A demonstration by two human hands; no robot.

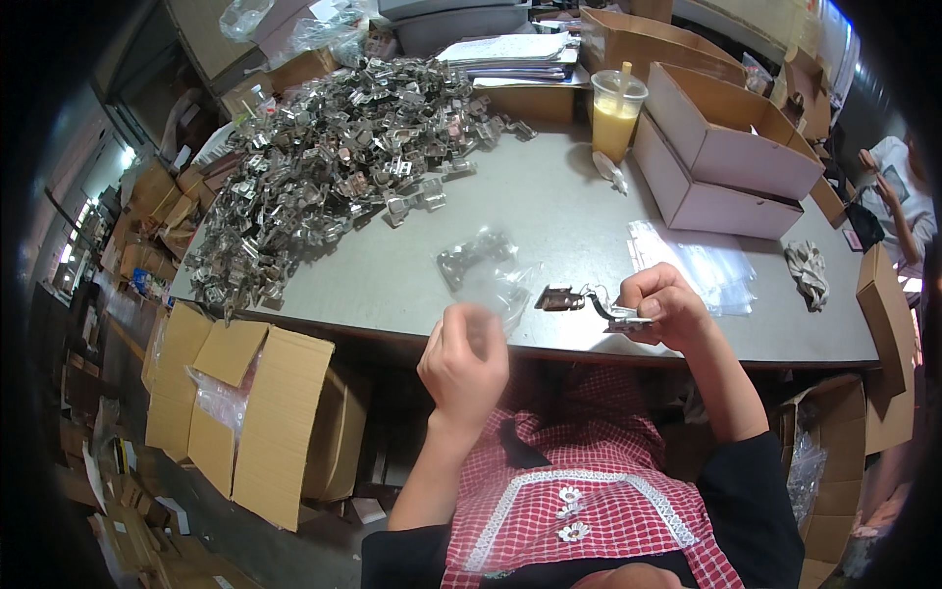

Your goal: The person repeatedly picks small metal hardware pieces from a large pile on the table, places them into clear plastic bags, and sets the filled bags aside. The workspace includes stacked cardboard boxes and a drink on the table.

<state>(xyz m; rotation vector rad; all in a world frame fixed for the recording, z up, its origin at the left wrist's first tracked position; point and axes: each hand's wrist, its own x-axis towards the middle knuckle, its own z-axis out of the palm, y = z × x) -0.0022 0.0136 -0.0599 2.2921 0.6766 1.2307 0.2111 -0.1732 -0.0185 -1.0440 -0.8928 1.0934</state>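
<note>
My right hand (666, 305) grips a metal cabinet hinge (614, 313) above the table's near edge, its cup end pointing left. My left hand (467, 353) is raised in front of the edge with its fingers curled around a clear plastic bag (515, 287), which is blurred. Just beyond it, a clear bag with metal parts inside (475, 258) lies on the grey table (559, 199). A large heap of metal hinges (353, 147) covers the table's left part. Right of centre, flat clear plastic bags (706, 272) lie in a stack beyond my right hand.
At the back right stand white cardboard boxes (736, 162) and a plastic cup of yellow drink (617, 121). A crumpled glove (807, 272) lies at the right. An opened carton (272, 420) stands below the table at the left. Another person (901, 199) is at the far right.
</note>
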